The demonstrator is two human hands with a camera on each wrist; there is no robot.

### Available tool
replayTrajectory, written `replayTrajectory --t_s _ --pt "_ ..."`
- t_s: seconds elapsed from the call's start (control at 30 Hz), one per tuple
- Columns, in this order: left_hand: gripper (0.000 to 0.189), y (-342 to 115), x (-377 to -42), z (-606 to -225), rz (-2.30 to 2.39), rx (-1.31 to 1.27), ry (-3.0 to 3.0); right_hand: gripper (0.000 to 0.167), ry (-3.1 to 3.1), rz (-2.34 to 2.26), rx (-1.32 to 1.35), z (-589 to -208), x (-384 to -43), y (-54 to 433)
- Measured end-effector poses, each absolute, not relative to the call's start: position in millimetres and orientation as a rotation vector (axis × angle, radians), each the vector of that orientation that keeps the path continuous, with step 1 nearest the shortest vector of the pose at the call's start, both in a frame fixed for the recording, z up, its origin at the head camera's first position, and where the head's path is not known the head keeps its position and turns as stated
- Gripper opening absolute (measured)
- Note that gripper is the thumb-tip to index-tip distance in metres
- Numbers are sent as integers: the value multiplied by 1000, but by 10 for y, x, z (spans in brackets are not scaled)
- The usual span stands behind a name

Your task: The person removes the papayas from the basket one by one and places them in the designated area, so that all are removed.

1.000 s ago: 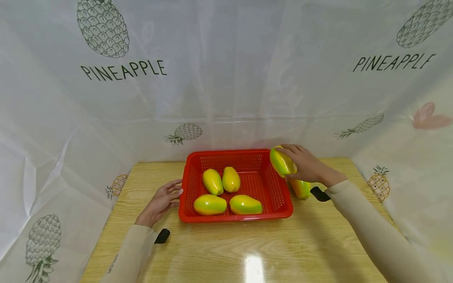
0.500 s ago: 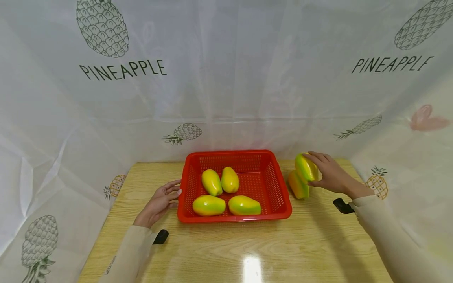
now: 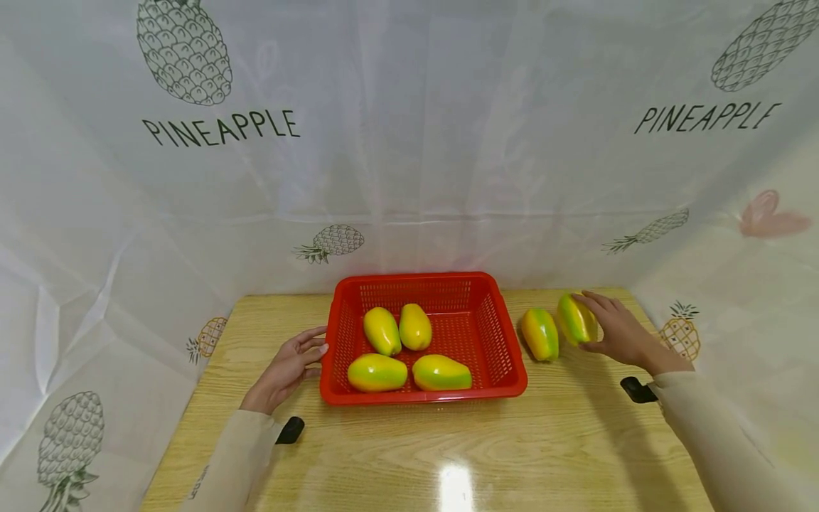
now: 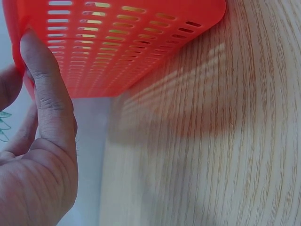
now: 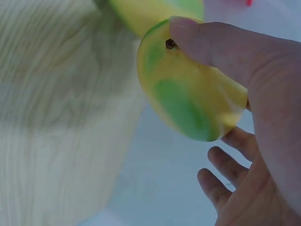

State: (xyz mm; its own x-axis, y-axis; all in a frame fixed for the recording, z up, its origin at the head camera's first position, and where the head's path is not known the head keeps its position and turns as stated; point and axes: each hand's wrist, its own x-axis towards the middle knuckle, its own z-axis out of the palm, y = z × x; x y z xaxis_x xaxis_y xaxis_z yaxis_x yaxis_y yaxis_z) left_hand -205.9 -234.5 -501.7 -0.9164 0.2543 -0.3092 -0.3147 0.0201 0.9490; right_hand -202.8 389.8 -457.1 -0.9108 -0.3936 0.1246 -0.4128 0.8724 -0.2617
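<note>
My right hand [image 3: 619, 334] holds a yellow-green papaya [image 3: 577, 320] between its thumb and fingers, at the right of the basket. In the right wrist view the thumb lies across the papaya [image 5: 188, 89] near its dark stem spot, while some fingers hang free of it. Whether this fruit touches the table is not plain. Just left of it another papaya [image 3: 540, 334] rests on the table. My left hand [image 3: 286, 370] grips the left rim of the red plastic basket [image 3: 441, 398]; the left wrist view has fingers on both sides of that rim. Several papayas [image 3: 377, 372] lie inside the basket.
The basket stands on a light wood table [image 3: 384, 455], towards its back edge. A white sheet [image 3: 409, 142] printed with pineapples hangs behind and on both sides of the table. Black straps [image 3: 291, 430] show at the wrists.
My right hand has carried its papaya rightward and down, from above the basket's right rim to beside the other papaya on the table. The left hand has stayed on the rim.
</note>
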Motion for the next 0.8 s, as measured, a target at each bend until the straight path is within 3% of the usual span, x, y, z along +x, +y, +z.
replayTrajectory --t_s 0.8 --pt "60 -2342 -2046 -5014 1962 -74 1904 92 -2981 417 640 -5062 -2036 4012"
